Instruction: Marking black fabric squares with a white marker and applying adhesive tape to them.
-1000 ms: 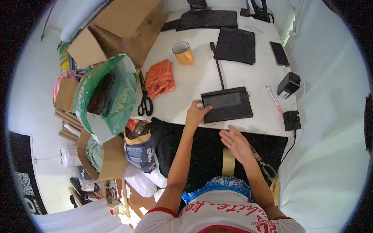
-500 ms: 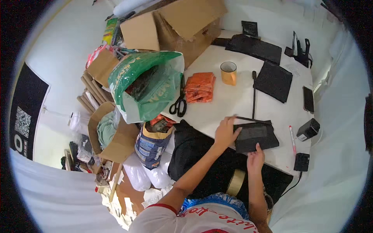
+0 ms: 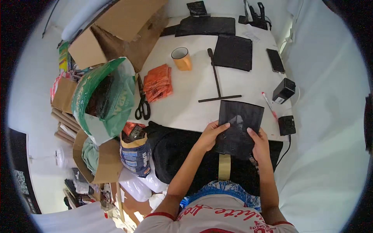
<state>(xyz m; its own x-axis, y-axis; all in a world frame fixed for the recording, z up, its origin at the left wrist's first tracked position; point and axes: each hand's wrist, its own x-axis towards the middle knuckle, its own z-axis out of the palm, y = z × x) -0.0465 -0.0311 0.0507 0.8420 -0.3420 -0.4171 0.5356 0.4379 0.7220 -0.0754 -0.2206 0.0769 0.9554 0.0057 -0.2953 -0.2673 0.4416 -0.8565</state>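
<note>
Left hand (image 3: 210, 136) and right hand (image 3: 259, 143) are both grasping a black pouch (image 3: 239, 128) at the bench (image 3: 186, 105) edge; similar black pieces (image 3: 233, 52) are lying finished beyond.

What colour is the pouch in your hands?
Black, slightly shiny; the pouch shows best in the head view.

the flat black fabric pouch (image 3: 239, 128) is sitting between the left hand (image 3: 210, 135) and the right hand (image 3: 259, 142), over the near edge of the white table (image 3: 186, 105). the thin black t-shaped bar (image 3: 217, 79) is lying just beyond the hands. the small black box with a cable (image 3: 286, 125) is resting right of the right hand. the black-handled scissors (image 3: 142, 104) are lying well left of the left hand, beside the orange packets (image 3: 157, 82).
</note>
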